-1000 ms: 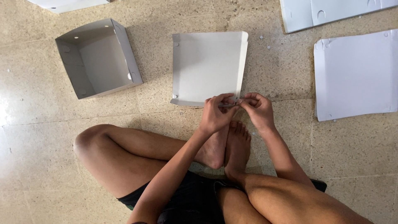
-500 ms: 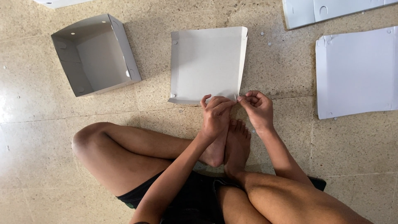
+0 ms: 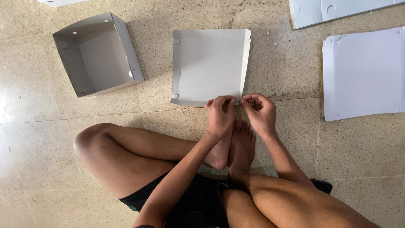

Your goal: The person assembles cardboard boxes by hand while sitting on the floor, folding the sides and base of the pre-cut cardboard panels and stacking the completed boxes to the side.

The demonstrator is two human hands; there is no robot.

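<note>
1. The floor (image 3: 50, 139) is speckled stone tile, and I sit on it cross-legged, feet together just under my hands.
2. A flat sheet (image 3: 363, 71) lies well off to my right, with more flat pieces (image 3: 337, 10) at the top right edge.
3. A finished box (image 3: 97, 55) stands open at the upper left, all four walls up.
4. The blank (image 3: 209, 65) I work on lies straight ahead, between box and sheet. Its left and right walls are folded up; the near edge touches my fingers.
5. My left hand (image 3: 219, 116) curls onto the blank's near right corner, thumb and fingers pressed against the card there.
6. My right hand (image 3: 259, 112) sits just beside it, fingertips pinched at the same corner. I cannot tell whether they hold a fastener or only the card.
7. Small round studs (image 3: 267, 33) lie scattered near the blank's far right corner.
8. To do this corner well, I judge I should keep the left hand bracing the wall upright, line the flaps up squarely, and press firmly from the right without creasing the card.
</note>
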